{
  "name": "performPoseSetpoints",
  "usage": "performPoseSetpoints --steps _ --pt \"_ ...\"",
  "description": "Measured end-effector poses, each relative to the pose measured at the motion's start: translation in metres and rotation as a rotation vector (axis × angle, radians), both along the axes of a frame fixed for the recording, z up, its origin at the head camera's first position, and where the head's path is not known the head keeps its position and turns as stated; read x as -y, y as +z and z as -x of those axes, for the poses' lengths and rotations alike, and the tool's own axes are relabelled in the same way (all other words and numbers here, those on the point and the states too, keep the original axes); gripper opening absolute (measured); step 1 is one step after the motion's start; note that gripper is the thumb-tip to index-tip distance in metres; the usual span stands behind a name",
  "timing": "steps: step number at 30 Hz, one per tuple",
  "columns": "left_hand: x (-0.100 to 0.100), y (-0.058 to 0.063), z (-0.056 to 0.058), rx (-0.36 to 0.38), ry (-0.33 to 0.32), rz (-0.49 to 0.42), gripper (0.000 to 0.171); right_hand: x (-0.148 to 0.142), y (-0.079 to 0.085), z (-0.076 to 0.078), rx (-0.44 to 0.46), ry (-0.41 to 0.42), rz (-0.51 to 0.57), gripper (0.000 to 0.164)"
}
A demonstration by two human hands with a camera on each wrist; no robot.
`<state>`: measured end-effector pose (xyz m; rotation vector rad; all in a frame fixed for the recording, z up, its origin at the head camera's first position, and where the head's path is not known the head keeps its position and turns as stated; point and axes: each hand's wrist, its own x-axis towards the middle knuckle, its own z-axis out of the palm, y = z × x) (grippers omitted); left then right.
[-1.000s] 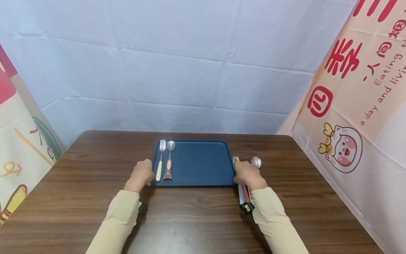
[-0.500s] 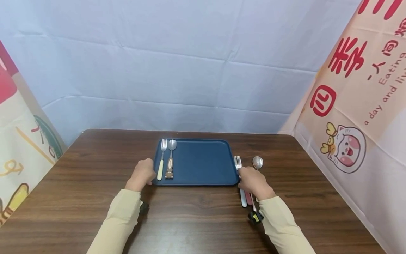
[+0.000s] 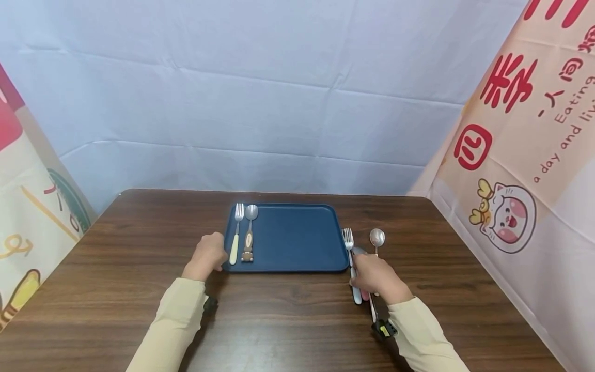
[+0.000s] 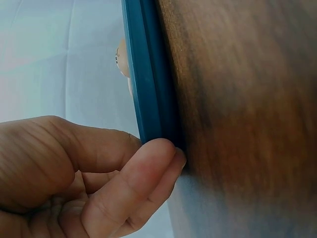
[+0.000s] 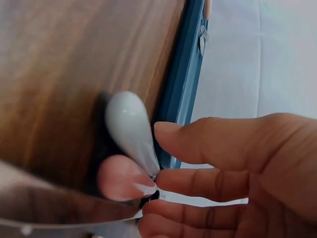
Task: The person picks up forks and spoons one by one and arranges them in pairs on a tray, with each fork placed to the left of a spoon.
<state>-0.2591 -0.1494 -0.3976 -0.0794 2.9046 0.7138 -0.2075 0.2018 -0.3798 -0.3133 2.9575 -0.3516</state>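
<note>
The blue tray (image 3: pixel 297 237) lies flat near the middle of the head frame, a dark, matte rectangle with rounded corners and a low, slightly raised rim. Seen edge-on by the left wrist camera, its outer wall is smooth and ridged lengthwise. Along its left side in the head frame lie a fork (image 3: pixel 236 235) with metal tines and a pale yellow handle, and a spoon (image 3: pixel 249 235) with a brown handle ending in a small animal figure, side by side and apart. The left hand (image 3: pixel 209 254) pinches the tray's near left corner between thumb and fingers. Just outside the tray's right rim lies a second fork (image 3: pixel 348 243), its handle whitish, rounded and glossy; beside that shows the end of a pink handle (image 3: pixel 364 296). The right hand (image 3: pixel 374 274) is over these pieces, thumb and index tip apart and not closed on anything; whether its fingertips touch the second fork's neck I cannot tell. A second spoon's bowl (image 3: pixel 377 237) shows beyond that hand, right of centre. All of it sits on a brown wood-grain table (image 3: pixel 297 320), with a whitish cloth (image 3: pixel 232 103) behind and a printed cloth (image 3: pixel 502 129) at the upper right.
</note>
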Motion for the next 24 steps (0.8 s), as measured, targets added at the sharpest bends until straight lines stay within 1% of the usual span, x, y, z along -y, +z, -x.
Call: performPoseSetpoints --steps 2,5,15,19,24 --pt "0.0 0.0 0.0 -0.003 0.0 0.005 0.016 0.001 -0.002 -0.002 0.015 -0.001 0.022 0.023" --pt "0.0 -0.001 0.0 -0.009 -0.003 0.004 0.016 0.001 -0.005 -0.005 0.0 0.003 0.027 0.025" --pt "-0.001 -0.001 0.001 -0.009 -0.001 0.006 0.017 0.0 -0.01 -0.015 -0.127 0.034 0.009 0.027" --pt "-0.001 -0.001 0.0 -0.014 -0.006 0.012 0.017 0.002 -0.011 -0.018 -0.122 0.021 0.024 0.026" --pt "0.0 -0.002 0.0 -0.022 -0.014 0.015 0.015 0.004 -0.01 -0.018 -0.111 -0.006 0.012 0.025"
